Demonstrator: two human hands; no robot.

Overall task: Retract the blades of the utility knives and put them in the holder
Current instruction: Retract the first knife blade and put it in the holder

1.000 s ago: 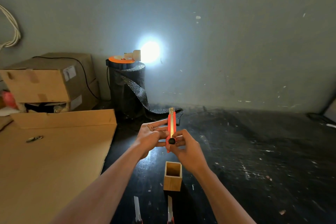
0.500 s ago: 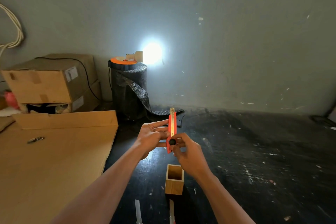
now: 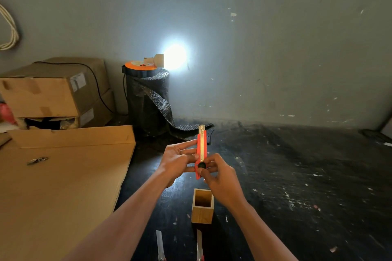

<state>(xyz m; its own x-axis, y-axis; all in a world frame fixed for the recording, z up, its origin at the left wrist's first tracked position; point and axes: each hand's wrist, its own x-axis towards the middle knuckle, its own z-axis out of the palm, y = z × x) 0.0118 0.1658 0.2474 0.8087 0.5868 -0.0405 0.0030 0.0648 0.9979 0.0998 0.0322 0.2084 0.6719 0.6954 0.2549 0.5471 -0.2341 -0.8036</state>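
Observation:
A red utility knife (image 3: 201, 148) stands upright in the air between my hands, a short piece of blade showing at its top. My left hand (image 3: 177, 160) holds its body from the left. My right hand (image 3: 220, 178) grips its lower end, the thumb on the black slider knob. Just below sits a small square wooden holder (image 3: 202, 216) with nothing visible inside. Two more knives lie near the bottom edge with blades out: one (image 3: 159, 243) at the left, one (image 3: 199, 246) at the right, handles mostly cut off.
The dark worktop (image 3: 297, 176) stretches to the right. A large flat cardboard sheet (image 3: 59, 186) covers the left side, with a small metal piece (image 3: 37, 160) on it. Stacked cardboard boxes (image 3: 53, 91) and a black mesh roll (image 3: 148, 99) carrying a bright lamp (image 3: 174, 56) stand at the back.
The hands and knife stay almost in place; the exposed blade at the top looks about the same. The view has tilted slightly, so the holder sits a bit lower in frame.

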